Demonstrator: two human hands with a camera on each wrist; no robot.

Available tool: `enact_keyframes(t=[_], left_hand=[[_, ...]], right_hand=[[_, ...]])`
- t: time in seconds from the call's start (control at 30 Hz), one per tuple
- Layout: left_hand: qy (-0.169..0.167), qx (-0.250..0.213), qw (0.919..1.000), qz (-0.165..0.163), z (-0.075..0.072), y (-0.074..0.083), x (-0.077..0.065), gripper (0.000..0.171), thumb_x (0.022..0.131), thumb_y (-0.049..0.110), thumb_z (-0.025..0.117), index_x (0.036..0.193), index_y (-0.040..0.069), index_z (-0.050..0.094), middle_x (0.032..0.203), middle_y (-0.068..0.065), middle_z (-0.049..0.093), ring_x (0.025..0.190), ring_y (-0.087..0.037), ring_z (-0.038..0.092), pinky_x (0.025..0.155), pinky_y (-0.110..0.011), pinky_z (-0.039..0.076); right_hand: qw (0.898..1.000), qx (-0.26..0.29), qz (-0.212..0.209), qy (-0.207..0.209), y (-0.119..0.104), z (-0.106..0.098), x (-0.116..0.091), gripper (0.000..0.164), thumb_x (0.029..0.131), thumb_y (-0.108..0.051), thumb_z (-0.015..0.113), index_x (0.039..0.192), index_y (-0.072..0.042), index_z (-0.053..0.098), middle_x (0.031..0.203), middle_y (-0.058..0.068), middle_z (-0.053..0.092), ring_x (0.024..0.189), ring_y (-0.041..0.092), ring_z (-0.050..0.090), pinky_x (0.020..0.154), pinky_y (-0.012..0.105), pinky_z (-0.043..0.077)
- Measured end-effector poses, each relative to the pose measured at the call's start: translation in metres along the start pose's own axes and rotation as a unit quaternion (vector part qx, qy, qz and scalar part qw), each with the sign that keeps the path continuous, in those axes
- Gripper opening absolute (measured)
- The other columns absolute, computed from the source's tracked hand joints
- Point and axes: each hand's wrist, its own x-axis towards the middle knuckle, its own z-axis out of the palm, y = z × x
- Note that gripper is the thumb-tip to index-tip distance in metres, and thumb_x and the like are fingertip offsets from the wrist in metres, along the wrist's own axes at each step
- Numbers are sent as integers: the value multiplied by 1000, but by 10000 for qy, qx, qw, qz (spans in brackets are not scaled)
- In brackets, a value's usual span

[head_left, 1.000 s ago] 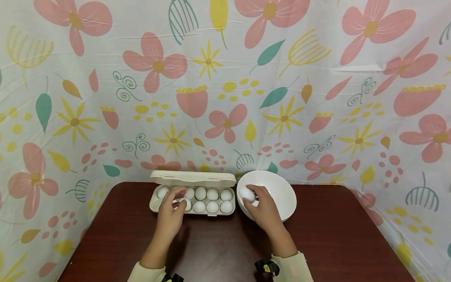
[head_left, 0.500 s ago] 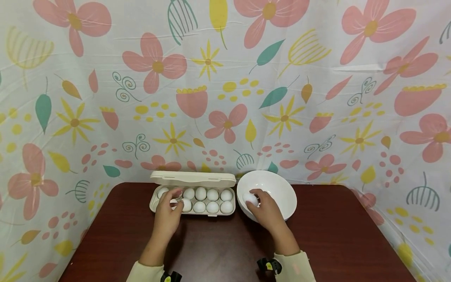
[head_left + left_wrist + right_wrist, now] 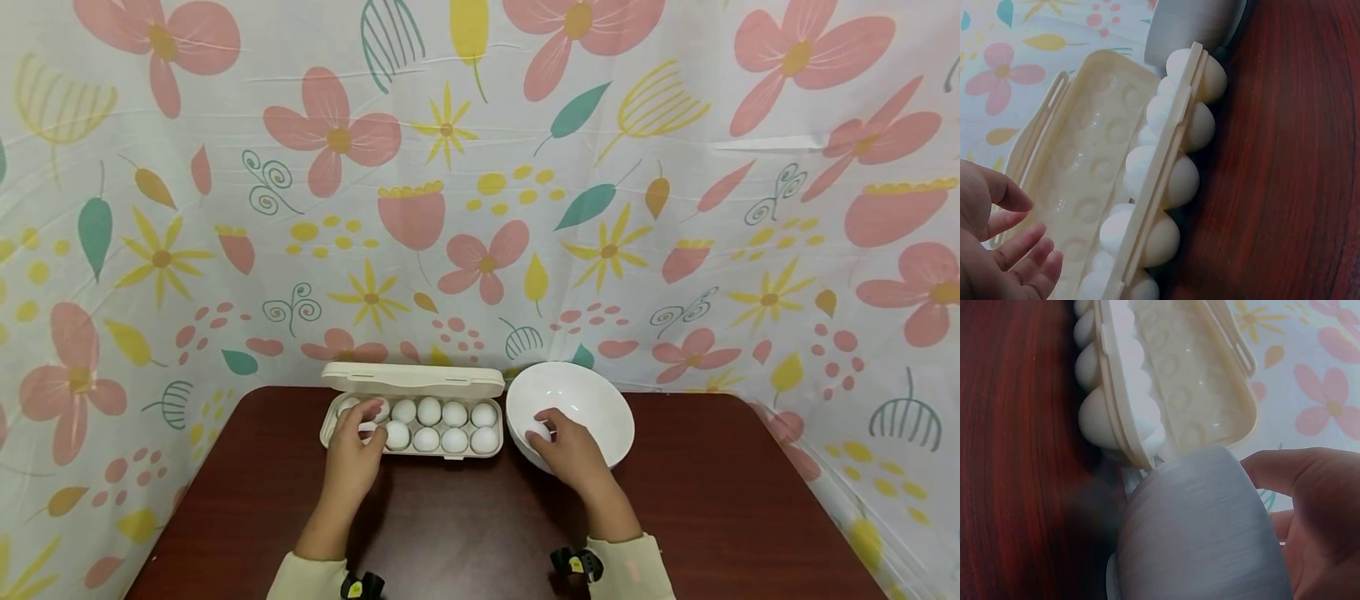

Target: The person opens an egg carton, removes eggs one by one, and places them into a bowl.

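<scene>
My right hand (image 3: 576, 450) pinches a white egg (image 3: 537, 433) between thumb and fingers, low inside the left part of the white bowl (image 3: 611, 417). In the right wrist view the bowl's outer wall (image 3: 1204, 531) hides the egg and the fingertips. My left hand (image 3: 352, 454) hovers over the left end of the cream egg carton (image 3: 453, 457). Its fingers (image 3: 1029, 250) are loosely bent and hold nothing in the left wrist view. White eggs (image 3: 429, 410) fill two rows of the carton, partly covered by this hand at the left.
The carton's lid (image 3: 416, 379) stands raised at the back, near the flowered cloth (image 3: 480, 208). Bowl and carton stand side by side on a dark red-brown wooden table (image 3: 450, 525). Small black devices (image 3: 577, 565) sit at both wrists.
The right hand has carried the egg from the bowl's left rim down and rightward into the bowl. The left hand has shifted slightly left, uncovering more of the eggs beside it.
</scene>
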Motion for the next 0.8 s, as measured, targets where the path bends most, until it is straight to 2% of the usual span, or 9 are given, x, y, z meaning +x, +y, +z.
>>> enact_keyframes(t=[0.23, 0.6, 0.8], left_hand=[[119, 291, 9995, 59, 0, -9, 2, 42, 86, -1, 61, 127, 4, 65, 122, -16, 64, 117, -30, 61, 94, -53, 53], [-43, 693, 9975, -115, -1, -19, 5, 41, 88, 2, 63, 129, 1, 64, 122, -20, 64, 119, -35, 60, 98, -50, 51], [-33, 993, 9950, -67, -1, -23, 4, 42, 86, 3, 66, 128, 1, 65, 125, -22, 63, 123, -41, 56, 103, -55, 46]], right_hand=[[9997, -125, 70, -213, 1, 1, 0, 35, 95, -30, 68, 121, -8, 65, 117, 15, 72, 102, 29, 69, 90, 51, 54], [9971, -353, 259, -620, 2, -1, 3, 36, 97, -30, 65, 123, -7, 65, 116, 16, 71, 103, 29, 67, 92, 52, 53], [9956, -388, 243, -823, 1, -4, 7, 32, 96, -27, 66, 120, -6, 65, 113, 17, 71, 102, 30, 66, 92, 53, 52]])
